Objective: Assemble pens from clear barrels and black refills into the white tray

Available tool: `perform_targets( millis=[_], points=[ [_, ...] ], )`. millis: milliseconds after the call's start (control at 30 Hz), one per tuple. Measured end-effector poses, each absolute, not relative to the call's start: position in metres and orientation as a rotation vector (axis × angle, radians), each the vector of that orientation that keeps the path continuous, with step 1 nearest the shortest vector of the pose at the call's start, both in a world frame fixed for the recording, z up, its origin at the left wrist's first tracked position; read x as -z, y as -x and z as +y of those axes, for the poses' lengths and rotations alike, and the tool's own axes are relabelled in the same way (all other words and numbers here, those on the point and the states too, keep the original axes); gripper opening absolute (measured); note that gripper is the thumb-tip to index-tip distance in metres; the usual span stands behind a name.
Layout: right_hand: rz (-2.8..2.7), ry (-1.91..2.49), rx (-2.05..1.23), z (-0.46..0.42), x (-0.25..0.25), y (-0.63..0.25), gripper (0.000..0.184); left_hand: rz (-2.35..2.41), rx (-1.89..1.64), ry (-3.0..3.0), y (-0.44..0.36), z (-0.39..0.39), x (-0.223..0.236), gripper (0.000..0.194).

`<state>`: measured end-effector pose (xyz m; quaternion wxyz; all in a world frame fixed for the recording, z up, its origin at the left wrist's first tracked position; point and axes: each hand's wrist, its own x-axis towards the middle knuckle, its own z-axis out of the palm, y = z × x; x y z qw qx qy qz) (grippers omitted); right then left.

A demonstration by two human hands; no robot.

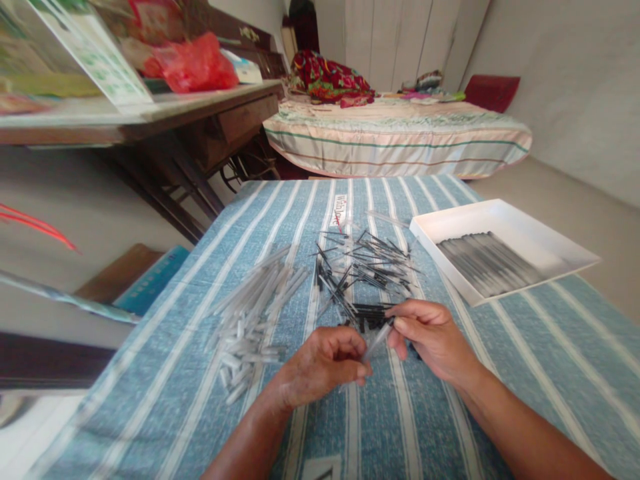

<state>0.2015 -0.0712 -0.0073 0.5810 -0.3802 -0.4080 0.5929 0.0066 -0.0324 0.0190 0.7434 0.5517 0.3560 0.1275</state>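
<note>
Between my two hands is a short translucent plastic tube (377, 341), slanting up to the right. My left hand (333, 360) pinches its lower end between thumb and fingers. At the upper end, my right hand (425, 330) closes thumb and fingertips round the tube's dark tip; what exactly is there is too small to make out. Just beyond my hands lie many thin black-tipped refills (383, 257) in a loose heap. To the left of them rest long translucent tubes (260, 287) and a pile of short translucent caps (243, 357).
At the right stands a white open box (453, 280) holding a row of dark-cored translucent pens (487, 263). A blue striped cloth (185, 400) covers the table. A wooden desk (200, 107) with a red plastic bag (197, 63) is at upper left, a bed (400, 133) behind.
</note>
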Motion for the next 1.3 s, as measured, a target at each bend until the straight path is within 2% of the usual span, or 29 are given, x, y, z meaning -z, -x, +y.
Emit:
perform_targets(
  millis=[267, 533, 867, 1300],
  points=[
    [-0.935, 0.864, -1.421, -0.071, 0.009, -0.199, 0.015, 0.765, -0.284, -1.175, -0.007, -0.033, -0.020, 0.016],
    [-1.193, 1.066, -1.248, -0.068, 0.004, -0.214, 0.017, 0.794, -0.261, -1.164, -0.006, -0.032, -0.023, 0.013],
    [-1.350, 1.108, -1.218, -0.066, 0.007, -0.222, 0.019, 0.801, -0.237, -1.130, -0.003, -0.029, -0.023, 0.014],
    [-1.280, 1.056, -1.312, -0.066, 0.010, -0.221, 0.018, 0.794, -0.254, -1.101, -0.002, -0.028, -0.022, 0.017]
  ],
)
